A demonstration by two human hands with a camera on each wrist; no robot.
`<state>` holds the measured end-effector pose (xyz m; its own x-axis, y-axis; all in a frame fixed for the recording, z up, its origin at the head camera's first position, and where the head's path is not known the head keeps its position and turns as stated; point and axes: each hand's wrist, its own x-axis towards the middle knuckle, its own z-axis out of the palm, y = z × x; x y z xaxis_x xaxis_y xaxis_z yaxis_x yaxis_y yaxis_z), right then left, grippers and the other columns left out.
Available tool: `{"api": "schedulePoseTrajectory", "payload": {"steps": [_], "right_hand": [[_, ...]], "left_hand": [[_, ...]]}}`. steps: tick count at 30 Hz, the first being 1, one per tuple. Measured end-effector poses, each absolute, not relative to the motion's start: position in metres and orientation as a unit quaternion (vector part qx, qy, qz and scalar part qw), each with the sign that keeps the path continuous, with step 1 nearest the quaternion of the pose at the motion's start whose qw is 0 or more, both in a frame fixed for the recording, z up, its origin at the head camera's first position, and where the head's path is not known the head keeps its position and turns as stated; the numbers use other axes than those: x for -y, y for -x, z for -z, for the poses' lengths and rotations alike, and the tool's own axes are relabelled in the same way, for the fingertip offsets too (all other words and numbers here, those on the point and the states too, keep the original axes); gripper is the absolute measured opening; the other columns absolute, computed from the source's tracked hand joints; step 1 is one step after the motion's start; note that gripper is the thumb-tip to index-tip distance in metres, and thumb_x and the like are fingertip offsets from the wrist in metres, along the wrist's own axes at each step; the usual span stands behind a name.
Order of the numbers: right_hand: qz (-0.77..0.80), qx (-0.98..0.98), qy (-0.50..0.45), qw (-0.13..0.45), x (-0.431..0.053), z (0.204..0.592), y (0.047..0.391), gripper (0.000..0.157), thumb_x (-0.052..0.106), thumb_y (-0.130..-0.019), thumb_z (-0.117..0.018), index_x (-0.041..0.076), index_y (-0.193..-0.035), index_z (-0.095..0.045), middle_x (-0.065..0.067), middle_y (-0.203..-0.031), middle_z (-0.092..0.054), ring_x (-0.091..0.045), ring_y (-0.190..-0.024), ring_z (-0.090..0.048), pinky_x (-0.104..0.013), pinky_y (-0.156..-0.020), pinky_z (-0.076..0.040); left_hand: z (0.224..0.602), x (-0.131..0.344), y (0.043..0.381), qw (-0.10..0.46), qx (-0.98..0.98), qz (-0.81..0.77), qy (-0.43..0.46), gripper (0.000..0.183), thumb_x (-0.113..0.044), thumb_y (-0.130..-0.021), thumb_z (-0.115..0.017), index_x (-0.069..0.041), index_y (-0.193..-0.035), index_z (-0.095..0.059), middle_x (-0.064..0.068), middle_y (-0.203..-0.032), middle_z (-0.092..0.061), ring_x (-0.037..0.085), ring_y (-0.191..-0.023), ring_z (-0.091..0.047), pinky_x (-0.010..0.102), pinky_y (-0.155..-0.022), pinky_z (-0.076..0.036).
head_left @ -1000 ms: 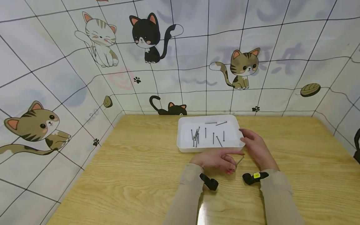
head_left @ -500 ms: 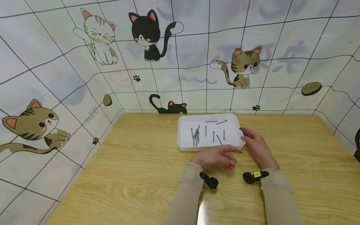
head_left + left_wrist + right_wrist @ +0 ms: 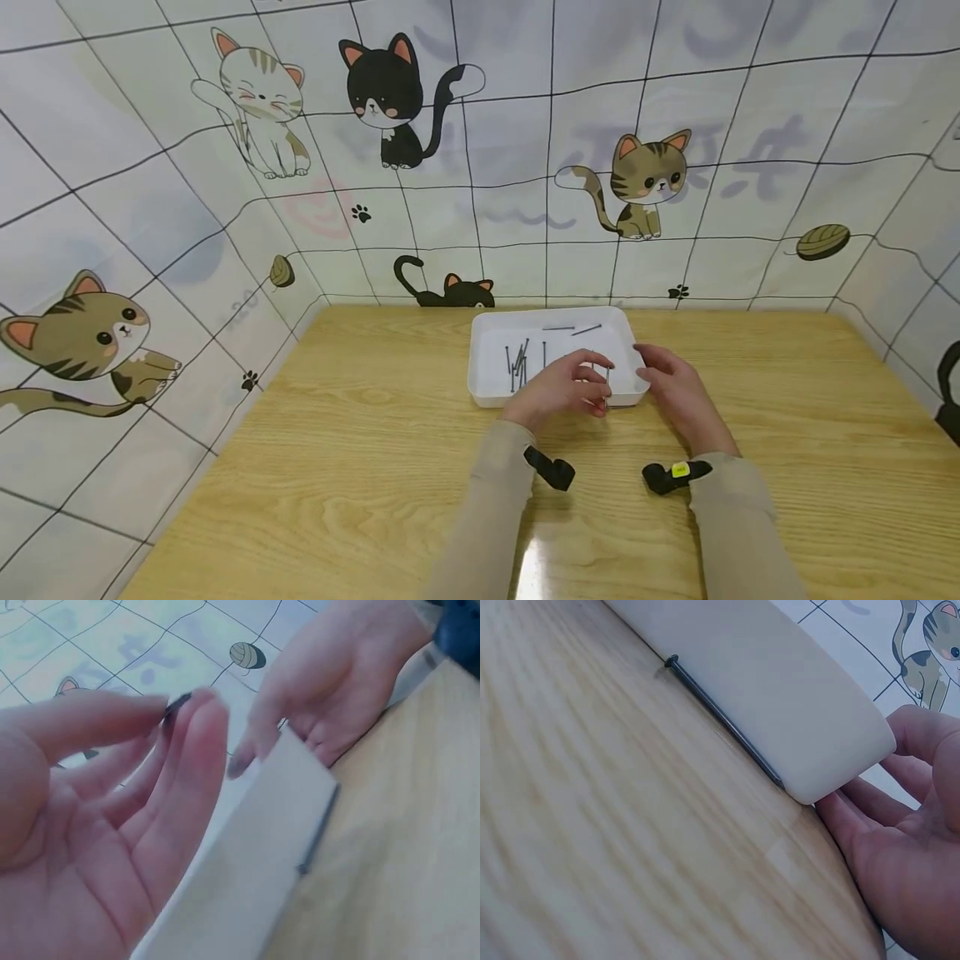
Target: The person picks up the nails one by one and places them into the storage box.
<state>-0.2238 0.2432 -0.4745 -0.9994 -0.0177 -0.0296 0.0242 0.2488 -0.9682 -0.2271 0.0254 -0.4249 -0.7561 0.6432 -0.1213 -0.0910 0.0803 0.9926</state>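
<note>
My left hand (image 3: 566, 383) is over the front right part of a white plastic tray (image 3: 480, 379), pinching a nail (image 3: 177, 704) between thumb and fingertips. Most of that nail is hidden by the fingers in the left wrist view. My right hand (image 3: 686, 400) grips the tray's right end near the front corner, thumb at the rim and fingers against the wall. On the table, a dark nail (image 3: 724, 721) lies along the foot of the tray's front wall. Several nails (image 3: 519, 367) lie in the tray, bunched towards its left side, and my left hand covers some of the others.
The tray stands on a wood-grain table (image 3: 360, 433), near its back edge. Behind rises a wall covering (image 3: 517, 217) with cat drawings and black grid lines. A black object (image 3: 949, 387) shows at the far right edge.
My left hand has moved up and forward from in front of the tray to over it, carrying the pinched nail. My right hand has stayed at the tray's right end.
</note>
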Motion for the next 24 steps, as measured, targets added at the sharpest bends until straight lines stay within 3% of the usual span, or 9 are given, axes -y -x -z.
{"api": "schedulePoseTrajectory", "payload": {"steps": [3, 10, 18, 24], "right_hand": [[0.616, -0.787, -0.005, 0.018, -0.243, 0.474, 0.223, 0.051, 0.024, -0.096, -0.046, 0.009, -0.143, -0.032, -0.011, -0.147, -0.031, -0.026, -0.131, -0.032, -0.039, -0.104, -0.033], [0.657, -0.754, 0.003, 0.019, -0.242, 0.476, 0.223, 0.05, 0.018, -0.096, -0.048, 0.007, -0.142, -0.033, -0.014, -0.147, -0.029, -0.026, -0.131, -0.031, -0.011, -0.086, -0.04], [0.64, -0.768, -0.016, 0.014, -0.244, 0.476, 0.222, 0.05, 0.022, -0.095, -0.049, 0.012, -0.142, -0.035, -0.01, -0.146, -0.032, -0.025, -0.131, -0.033, -0.024, -0.096, -0.038], [0.653, -0.757, -0.017, 0.018, -0.244, 0.479, 0.223, 0.05, 0.02, -0.095, -0.049, 0.011, -0.142, -0.034, -0.01, -0.147, -0.031, -0.025, -0.133, -0.03, -0.034, -0.103, -0.035]], "left_hand": [[0.415, -0.021, 0.235, 0.267, -0.682, -0.653, -0.194, 0.035, -0.009, -0.086, -0.063, -0.015, -0.119, -0.052, 0.01, -0.094, -0.061, 0.023, -0.076, -0.065, 0.038, -0.075, -0.054], [0.394, -0.016, 0.256, 0.222, -0.731, -0.623, -0.166, 0.041, -0.008, -0.086, -0.063, -0.01, -0.125, -0.049, 0.008, -0.097, -0.062, 0.02, -0.077, -0.066, 0.032, -0.075, -0.054], [0.392, -0.013, 0.286, 0.205, -0.788, -0.567, -0.124, 0.037, -0.009, -0.086, -0.063, -0.009, -0.122, -0.051, 0.008, -0.097, -0.061, 0.021, -0.078, -0.067, 0.033, -0.076, -0.054], [0.405, -0.014, 0.306, 0.179, -0.862, -0.463, -0.104, 0.037, -0.006, -0.085, -0.062, -0.005, -0.121, -0.052, 0.008, -0.086, -0.062, 0.018, -0.07, -0.065, 0.031, -0.071, -0.054]]}}
